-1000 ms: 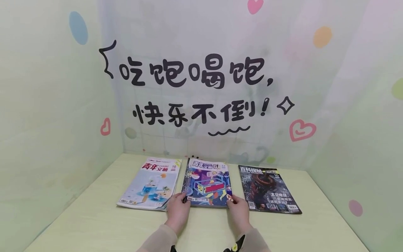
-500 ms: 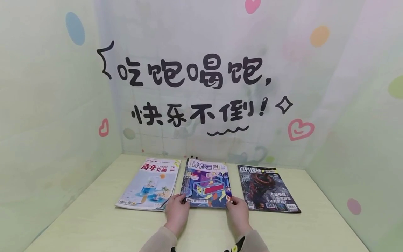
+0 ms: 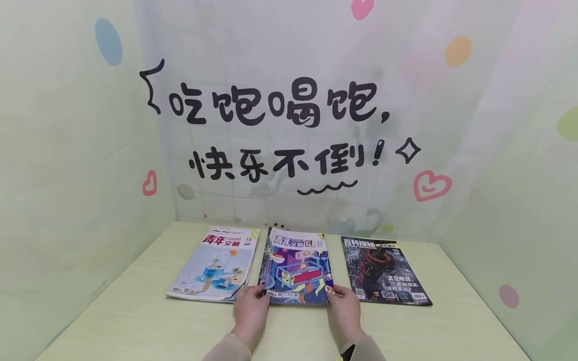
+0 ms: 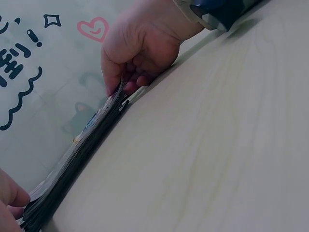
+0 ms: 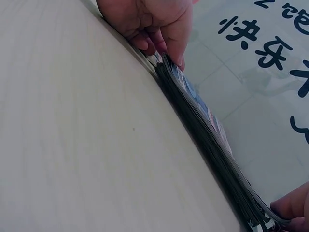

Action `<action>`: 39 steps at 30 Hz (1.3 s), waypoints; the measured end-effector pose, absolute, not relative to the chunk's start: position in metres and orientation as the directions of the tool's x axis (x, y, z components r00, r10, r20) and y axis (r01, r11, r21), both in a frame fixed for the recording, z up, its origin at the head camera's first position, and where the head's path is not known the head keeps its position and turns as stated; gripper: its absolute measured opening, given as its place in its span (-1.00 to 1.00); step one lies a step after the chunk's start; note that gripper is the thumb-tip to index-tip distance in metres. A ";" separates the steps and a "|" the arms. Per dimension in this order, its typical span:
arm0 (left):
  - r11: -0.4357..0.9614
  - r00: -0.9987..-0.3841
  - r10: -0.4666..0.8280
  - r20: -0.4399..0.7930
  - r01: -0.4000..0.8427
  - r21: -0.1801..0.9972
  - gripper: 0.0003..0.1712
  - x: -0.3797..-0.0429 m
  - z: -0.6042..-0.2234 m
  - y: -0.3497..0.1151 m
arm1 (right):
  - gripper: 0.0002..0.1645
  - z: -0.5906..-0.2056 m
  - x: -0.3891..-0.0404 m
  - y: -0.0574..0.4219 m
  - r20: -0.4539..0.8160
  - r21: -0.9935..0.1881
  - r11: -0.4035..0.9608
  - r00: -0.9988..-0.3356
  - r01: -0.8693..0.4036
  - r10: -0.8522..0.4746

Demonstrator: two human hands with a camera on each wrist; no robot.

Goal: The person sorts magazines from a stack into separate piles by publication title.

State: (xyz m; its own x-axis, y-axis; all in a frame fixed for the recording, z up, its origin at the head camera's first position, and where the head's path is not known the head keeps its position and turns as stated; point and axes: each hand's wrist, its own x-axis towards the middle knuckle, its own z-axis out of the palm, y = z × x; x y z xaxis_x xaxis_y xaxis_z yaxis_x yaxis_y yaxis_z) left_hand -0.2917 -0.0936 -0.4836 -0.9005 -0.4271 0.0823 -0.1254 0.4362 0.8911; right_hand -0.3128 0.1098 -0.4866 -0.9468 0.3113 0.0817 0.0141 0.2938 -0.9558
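Observation:
In the head view, a stack of magazines [image 3: 300,271] with a purple illustrated cover lies in the middle of the table. My left hand [image 3: 250,310] pinches its near left corner, thumb on top. At the near right corner my right hand [image 3: 345,312] grips it the same way. From the left wrist, the stack's layered dark edge [image 4: 87,154] runs between both hands, close over the tabletop. The right wrist view shows that edge [image 5: 207,145] too, with several magazines pressed together. Fingers under the stack are mostly hidden.
Left of the stack lies a magazine with a pale blue cover [image 3: 212,265], and on the right a dark-covered one [image 3: 384,273]. A pale yellow table [image 3: 298,336] carries them all. Behind stands a printed wall [image 3: 289,210], with side walls left and right.
Both hands have drawn slightly toward the person and a little apart. The middle stack's near edge came with them, while the two outer magazines stay put.

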 end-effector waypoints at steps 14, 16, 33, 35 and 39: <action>0.466 -0.930 -0.354 0.097 -0.085 0.881 -0.62 -0.289 -0.487 -0.098 | -0.66 -0.489 -0.308 0.113 0.016 -0.962 0.264 -0.944 0.076 0.330; 0.480 -0.939 -0.325 0.112 -0.062 0.875 -0.65 -0.289 -0.488 -0.101 | -0.65 -0.489 -0.309 0.113 0.014 -0.964 0.254 -0.945 0.074 0.328; 0.234 -0.957 -0.290 0.001 -0.070 0.970 -0.48 -0.292 -0.490 -0.100 | -0.67 -0.488 -0.303 0.115 0.018 -0.961 0.266 -0.948 0.070 0.317; 0.236 -0.961 -0.277 -0.004 -0.072 0.969 -0.45 -0.291 -0.489 -0.100 | -0.68 -0.487 -0.302 0.115 0.022 -0.958 0.278 -0.948 0.071 0.318; 0.273 -0.970 -0.242 -0.006 -0.074 0.959 -0.45 -0.290 -0.489 -0.101 | -0.61 -0.486 -0.300 0.116 0.039 -0.951 0.302 -0.947 0.063 0.319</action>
